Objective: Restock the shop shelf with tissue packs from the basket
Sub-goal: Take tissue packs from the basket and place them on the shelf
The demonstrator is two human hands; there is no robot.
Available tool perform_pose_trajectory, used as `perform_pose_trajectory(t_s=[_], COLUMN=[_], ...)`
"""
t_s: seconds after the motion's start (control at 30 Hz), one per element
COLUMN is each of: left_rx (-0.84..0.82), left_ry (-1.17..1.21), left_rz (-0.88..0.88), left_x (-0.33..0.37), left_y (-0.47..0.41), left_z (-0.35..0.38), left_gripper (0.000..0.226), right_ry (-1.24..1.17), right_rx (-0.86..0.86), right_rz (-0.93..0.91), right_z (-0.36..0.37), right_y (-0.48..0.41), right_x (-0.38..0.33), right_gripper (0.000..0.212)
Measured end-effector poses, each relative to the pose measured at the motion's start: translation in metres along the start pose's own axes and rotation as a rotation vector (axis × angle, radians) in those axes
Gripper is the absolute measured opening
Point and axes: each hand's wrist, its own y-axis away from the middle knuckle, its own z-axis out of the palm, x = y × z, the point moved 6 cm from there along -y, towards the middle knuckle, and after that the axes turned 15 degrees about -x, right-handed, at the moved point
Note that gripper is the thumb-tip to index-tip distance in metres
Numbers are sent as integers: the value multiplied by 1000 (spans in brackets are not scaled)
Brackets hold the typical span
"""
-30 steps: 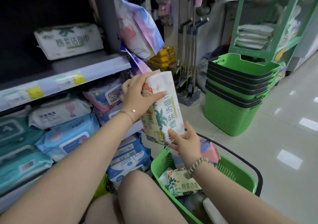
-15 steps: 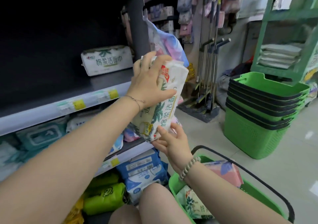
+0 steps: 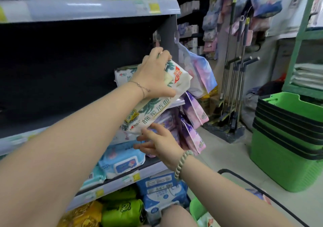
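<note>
A white tissue pack (image 3: 153, 108) with green palm prints and a red label is tilted at the right end of the dark middle shelf (image 3: 180, 102), its top over the shelf edge. My left hand (image 3: 153, 76) grips its upper end from above. My right hand (image 3: 157, 143) is just under its lower end, fingers spread, fingertips at the pack's bottom. A like pack (image 3: 124, 74) lies on the shelf behind it, mostly hidden by my left hand. The green basket (image 3: 197, 209) with a black handle sits at the bottom right, with another pack inside.
Blue wipe packs (image 3: 122, 160) fill the shelf below. Pink and purple bags (image 3: 194, 115) hang off the shelf end. A stack of green baskets (image 3: 286, 139) stands on the floor at right, mops (image 3: 236, 90) lean behind. My knee (image 3: 176, 216) is at the bottom.
My left hand has lifted the tissue pack up and onto the right end of the middle shelf. My right hand followed beneath, its fingers opening off the pack's bottom.
</note>
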Motion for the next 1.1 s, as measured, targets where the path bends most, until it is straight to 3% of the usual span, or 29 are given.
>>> perform_pose_trajectory(t_s=[0.13, 0.27, 0.43, 0.63, 0.8, 0.97, 1.1], left_rx=[-105, -218, -276, -287, -310, -305, -354], left_ry=[-23, -129, -232, -240, -189, -219, -90], left_rz=[-18, -40, -33, -1, 3, -39, -250], left_x=[-21, -41, -53, -60, -64, -71, -107], left_y=[2, 2, -2, -6, -8, -10, 13], left_z=[-7, -6, -3, -12, -12, -14, -27], left_gripper=[87, 92, 92, 91, 92, 109, 122], right_ry=[56, -34, 163, 408, 304, 211, 240], right_rx=[189, 375, 355, 291, 133, 311, 375], right_rz=[-80, -212, -191, -51, -37, -63, -49], right_z=[-22, -55, -65, -68, -65, -70, -75], right_y=[-7, -15, -34, -60, -75, -87, -88], right_x=[-15, -43, -85, -110, -114, -110, -108], right_gripper=[24, 19, 56, 84, 50, 41, 28])
